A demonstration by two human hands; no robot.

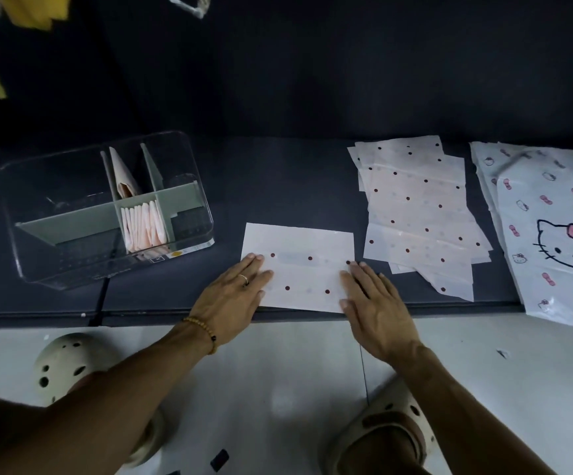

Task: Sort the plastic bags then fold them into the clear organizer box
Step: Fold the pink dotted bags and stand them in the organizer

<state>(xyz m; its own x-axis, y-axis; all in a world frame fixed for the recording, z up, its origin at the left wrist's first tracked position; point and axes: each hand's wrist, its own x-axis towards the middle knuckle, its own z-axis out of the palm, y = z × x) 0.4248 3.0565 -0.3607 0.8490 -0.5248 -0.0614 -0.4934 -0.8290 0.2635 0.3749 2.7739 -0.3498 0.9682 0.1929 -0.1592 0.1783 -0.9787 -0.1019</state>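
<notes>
Two flat hands, left hand [235, 296] and right hand [376, 308], press with straight fingers, gripping nothing, on a thin rectangular pink red-dotted plastic bag [304, 269] lying at the dark mat's [278, 186] near edge, right of the clear rectangular organizer box [189, 234].

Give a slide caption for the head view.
Both hands flatten a dotted bag beside the organizer box.

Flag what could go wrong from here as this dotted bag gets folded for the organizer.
1. The dotted bag lies at the table's near edge under the flat left hand and right hand; it could slide off.
2. The dotted stack beside it is skewed, so a sweep of the right hand might scatter it.
3. The organizer's front compartment already looks packed with folded bags; another may not fit.
</notes>
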